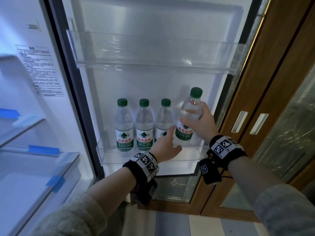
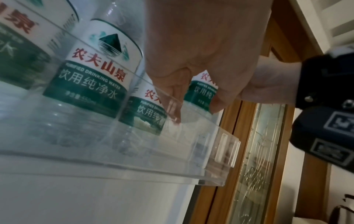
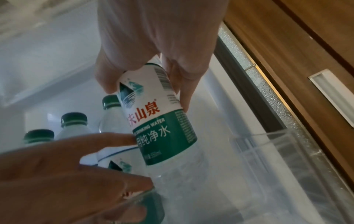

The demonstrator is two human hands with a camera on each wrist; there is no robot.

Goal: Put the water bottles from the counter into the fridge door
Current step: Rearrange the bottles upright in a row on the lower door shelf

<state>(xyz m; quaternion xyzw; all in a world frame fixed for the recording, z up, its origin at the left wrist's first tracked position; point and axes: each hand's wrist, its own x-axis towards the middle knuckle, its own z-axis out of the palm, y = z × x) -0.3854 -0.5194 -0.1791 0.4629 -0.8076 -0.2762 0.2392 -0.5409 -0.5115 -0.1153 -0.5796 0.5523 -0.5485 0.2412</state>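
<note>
Three bottles [image 1: 144,124] are already standing in a row in the lower door bin [image 1: 136,161], and a fourth bottle [image 1: 188,116] is going in at the right end, tilted, its base not yet down. I'd say straighten it first, then lower it into the gap so it isn't knocking its neighbour. Right hand [image 1: 198,124] is wrapping its fingers [image 3: 184,94] round the upper body and label. Left hand [image 1: 166,147] is staying loosely spread, holding nothing, forefinger [image 3: 118,140] touching that bottle's label, near the bin's front wall.
</note>
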